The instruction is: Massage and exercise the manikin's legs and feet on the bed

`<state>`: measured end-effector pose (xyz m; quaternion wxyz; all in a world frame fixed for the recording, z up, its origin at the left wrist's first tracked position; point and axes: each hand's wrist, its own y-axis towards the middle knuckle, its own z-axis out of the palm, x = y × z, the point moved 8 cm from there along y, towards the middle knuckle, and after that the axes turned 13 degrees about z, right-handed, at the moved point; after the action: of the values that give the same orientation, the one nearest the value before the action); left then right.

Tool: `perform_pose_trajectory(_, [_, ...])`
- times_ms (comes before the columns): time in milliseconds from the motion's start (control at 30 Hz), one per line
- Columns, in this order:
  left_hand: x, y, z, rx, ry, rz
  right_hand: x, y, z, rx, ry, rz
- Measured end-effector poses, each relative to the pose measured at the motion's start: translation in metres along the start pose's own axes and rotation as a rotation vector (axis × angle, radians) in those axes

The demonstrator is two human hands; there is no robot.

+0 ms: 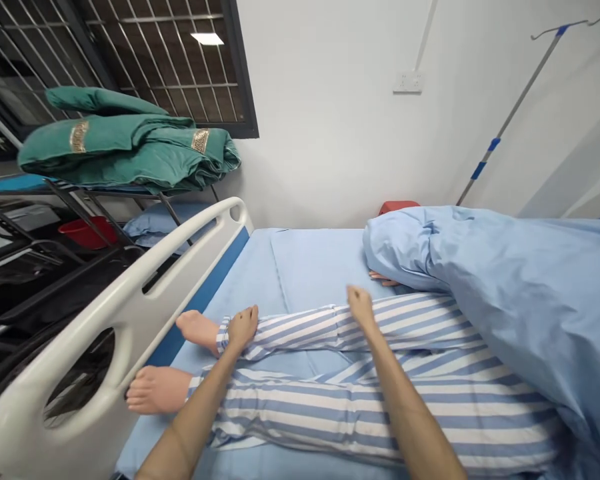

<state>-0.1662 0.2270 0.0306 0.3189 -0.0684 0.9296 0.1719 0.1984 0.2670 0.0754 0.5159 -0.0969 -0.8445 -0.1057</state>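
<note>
Far striped trouser leg point(295, 331) is laid on the blue sheet point(313, 263), six o'clock of centre; long axis is aligned nine to three, bare foot point(199, 328) pointed at nine. Left hand point(243, 326) is placed over the lower leg; whether fingers are closed cannot be told. Right hand point(360, 305) is held by the knee, fingers loosely clenched. Three-o'clock end is covered by quilt point(505, 287).

Striped trousers point(305, 403) lie outstretched; legs point(300, 331) slightly apart.

Trousers point(300, 403) matt cloth; footboard point(140, 317) smooth plastic.
</note>
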Motion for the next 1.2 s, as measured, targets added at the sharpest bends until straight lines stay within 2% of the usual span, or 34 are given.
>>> perform_pose_trajectory(67, [0.021, -0.005, -0.011, -0.024, 0.005, -0.013, 0.042, -0.032, 0.070, 0.156, 0.060, -0.106])
perform_pose_trajectory(133, [0.023, -0.004, -0.014, -0.071, -0.108, -0.006, 0.075, -0.063, 0.133, 0.260, 0.096, -0.207])
perform_pose_trajectory(200, [0.018, -0.002, -0.013, -0.143, -0.285, -0.028, 0.091, -0.088, 0.185, 0.331, 0.038, -0.244])
perform_pose_trajectory(267, [0.016, -0.006, -0.009, -0.227, -0.402, -0.080, 0.088, -0.100, 0.219, 0.359, -0.065, -0.212])
perform_pose_trajectory(333, [0.014, -0.013, -0.003, -0.262, -0.399, -0.118, 0.080, -0.102, 0.234, 0.362, -0.127, -0.174])
perform_pose_trajectory(400, [0.007, -0.019, 0.007, -0.225, -0.375, -0.100, 0.073, -0.097, 0.233, 0.347, -0.123, -0.184])
perform_pose_trajectory(467, [-0.003, -0.022, 0.019, -0.189, -0.425, -0.077, 0.068, -0.088, 0.221, 0.306, -0.089, -0.201])
perform_pose_trajectory(567, [-0.022, -0.020, 0.031, -0.211, -0.497, -0.075, 0.055, -0.073, 0.199, 0.267, -0.041, -0.170])
perform_pose_trajectory(733, [-0.058, -0.009, 0.055, -0.072, -0.359, -0.055, 0.034, -0.051, 0.153, 0.203, 0.060, -0.146])
perform_pose_trajectory(833, [-0.082, -0.005, 0.069, -0.041, -0.416, 0.008, 0.022, -0.040, 0.127, 0.174, 0.006, -0.152])
perform_pose_trajectory(933, [-0.098, -0.005, 0.087, 0.007, -0.377, 0.001, 0.012, -0.031, 0.102, 0.128, -0.007, -0.145])
perform_pose_trajectory(1000, [-0.108, -0.008, 0.097, -0.002, -0.359, 0.012, 0.007, -0.028, 0.088, 0.096, -0.040, -0.135])
perform_pose_trajectory(1133, [-0.126, -0.014, 0.107, -0.055, -0.382, 0.052, 0.002, -0.021, 0.065, 0.141, -0.100, -0.166])
perform_pose_trajectory(1200, [-0.138, -0.016, 0.112, -0.069, -0.361, 0.044, -0.002, -0.012, 0.042, 0.069, -0.034, -0.154])
